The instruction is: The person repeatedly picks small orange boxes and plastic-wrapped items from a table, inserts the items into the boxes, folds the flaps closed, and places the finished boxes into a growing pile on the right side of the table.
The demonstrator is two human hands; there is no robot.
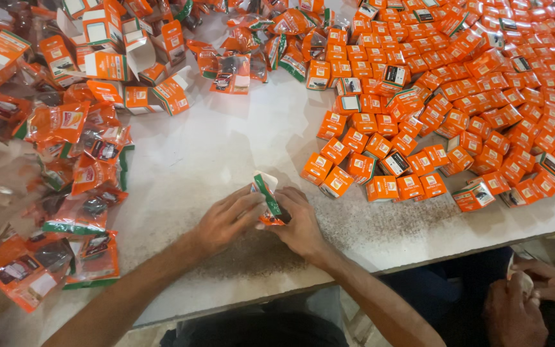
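My left hand (225, 219) and my right hand (301, 223) meet near the front edge of a white worktable (207, 154). Both grip one small orange, green and white packet (268, 199), which stands up between the fingers. The lower part of the packet is hidden behind my right fingers. The closest closed orange boxes (336, 180) lie just right of my right hand.
A large spread of small closed orange boxes (483, 83) covers the right and far side. Orange plastic pouches (81, 186) pile up on the left, with open flat cartons (123, 64) behind them. Another person's hands (528, 295) show at the lower right, below the table edge.
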